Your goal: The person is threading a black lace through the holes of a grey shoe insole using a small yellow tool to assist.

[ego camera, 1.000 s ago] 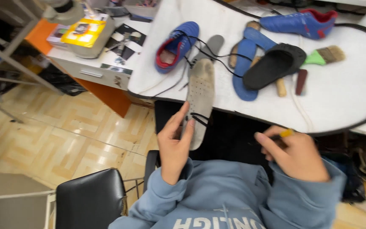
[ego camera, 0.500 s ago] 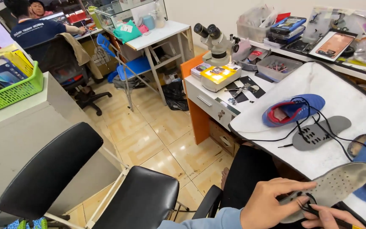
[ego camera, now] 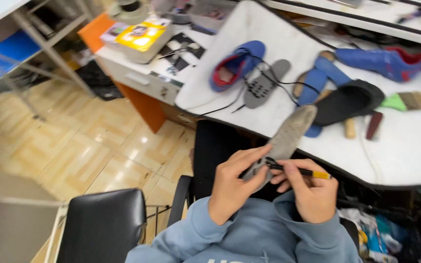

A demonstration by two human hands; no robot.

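My left hand grips the near end of a grey shoe insole, which slants up toward the white table. My right hand holds a thin tool with a black shaft and a yellow band; its tip touches the insole's near end. Both hands are over my lap, in light blue sleeves. On the table beyond lie a blue shoe with red lining and black laces, a dark grey insole, a blue insole and a black slipper.
A second blue and red shoe and a green-handled brush lie at the table's right. A white drawer unit with a yellow box stands at the left, a black chair at the bottom left, a metal rack at the far left.
The view has swung from the room back to the table. My right hand now holds the tool's tip on the insole, which my left hand keeps gripping.
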